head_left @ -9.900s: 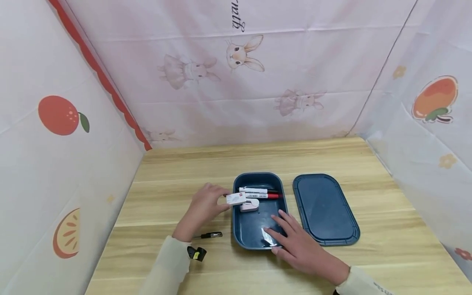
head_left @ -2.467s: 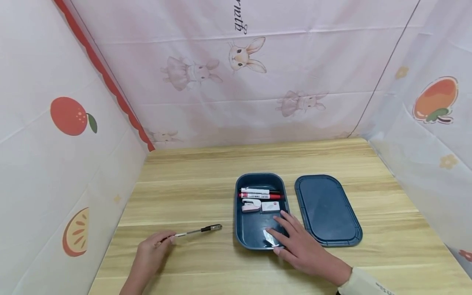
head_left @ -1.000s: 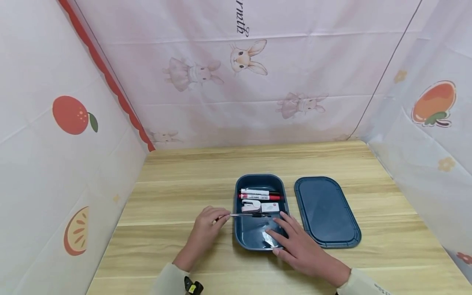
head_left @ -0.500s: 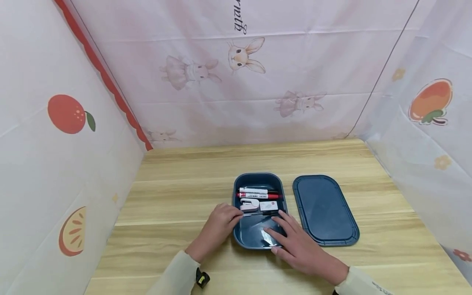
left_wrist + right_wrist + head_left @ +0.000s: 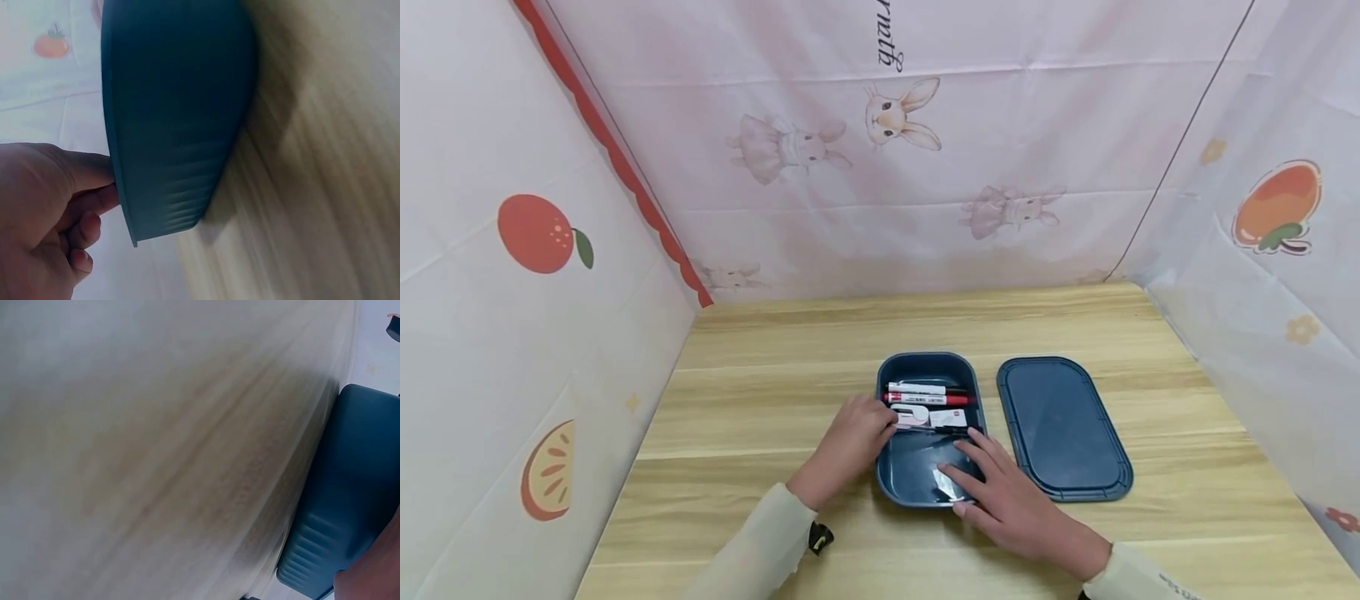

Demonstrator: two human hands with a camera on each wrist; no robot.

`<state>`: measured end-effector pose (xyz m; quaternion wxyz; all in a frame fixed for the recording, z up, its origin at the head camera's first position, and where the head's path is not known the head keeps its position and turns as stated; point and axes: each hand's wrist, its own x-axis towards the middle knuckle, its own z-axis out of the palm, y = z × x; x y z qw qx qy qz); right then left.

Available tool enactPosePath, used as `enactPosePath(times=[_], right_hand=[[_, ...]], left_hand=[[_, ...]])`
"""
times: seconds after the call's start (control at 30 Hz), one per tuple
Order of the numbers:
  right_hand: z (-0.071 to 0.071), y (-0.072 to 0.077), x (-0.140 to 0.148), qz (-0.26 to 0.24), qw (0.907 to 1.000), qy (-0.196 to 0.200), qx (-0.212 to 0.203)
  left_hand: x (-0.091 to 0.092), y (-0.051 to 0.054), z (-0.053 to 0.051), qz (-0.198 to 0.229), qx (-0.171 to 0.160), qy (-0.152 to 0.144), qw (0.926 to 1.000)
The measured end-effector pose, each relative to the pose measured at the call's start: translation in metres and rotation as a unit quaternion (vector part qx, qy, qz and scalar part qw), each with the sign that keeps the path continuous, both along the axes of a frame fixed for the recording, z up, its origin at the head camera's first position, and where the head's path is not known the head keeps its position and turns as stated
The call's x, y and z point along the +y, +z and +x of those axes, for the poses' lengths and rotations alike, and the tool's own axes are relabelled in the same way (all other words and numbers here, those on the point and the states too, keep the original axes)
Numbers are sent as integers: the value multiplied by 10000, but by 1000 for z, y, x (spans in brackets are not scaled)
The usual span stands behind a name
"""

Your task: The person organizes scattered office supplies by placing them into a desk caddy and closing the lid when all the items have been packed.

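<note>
My left hand [image 5: 856,433] reaches over the left rim of a dark blue plastic box [image 5: 917,492] and pinches the near end of a black-capped pen [image 5: 950,430]. The pen lies across the inside of the box, just in front of a small white stapler [image 5: 912,415] and a small white carton [image 5: 947,418]. In the left wrist view the fingertips vanish behind the box wall [image 5: 181,125]. My right hand [image 5: 1011,504] rests spread over the right rim, fingers reaching inside. Behind the stapler lie a black-capped marker [image 5: 921,388] and a red-capped marker [image 5: 925,399].
The blue lid [image 5: 1063,429] lies flat on the wooden table [image 5: 760,367], to the right of the box. Printed cloth walls [image 5: 880,242] enclose the table at the back and on both sides.
The left hand put the small carton beside the stapler, picked the pen off the table and carried it right into the box. Over the last moment it shifted slightly towards the stapler. The right hand stayed.
</note>
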<state>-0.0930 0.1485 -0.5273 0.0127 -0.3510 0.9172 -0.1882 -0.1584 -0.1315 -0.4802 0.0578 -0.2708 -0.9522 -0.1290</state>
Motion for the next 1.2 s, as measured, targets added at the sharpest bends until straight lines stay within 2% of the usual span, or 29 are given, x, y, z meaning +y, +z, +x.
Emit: enactPosePath(times=[0.1, 0.27, 0.7, 0.97, 1.1, 1.2], right_hand=[[0, -1, 0, -59, 10000, 1, -19], [0, 0, 0, -21, 10000, -10, -70], [0, 1, 1, 14, 9998, -39, -194], [1, 4, -1, -13, 9998, -52, -200], [2, 5, -1, -31, 9998, -50, -193], [2, 4, -1, -21, 9999, -46, -121]], left_hand=[[3, 2, -3, -317, 114, -56, 9994], [7, 1, -7, -685, -12, -53, 9976], [13, -1, -16, -964, -225, -160, 9950], [17, -1, -17, -1453, 97, -233, 9891], [18, -2, -17, -1556, 370, -254, 9868], [18, -2, -17, -1604, 275, -211, 9864]])
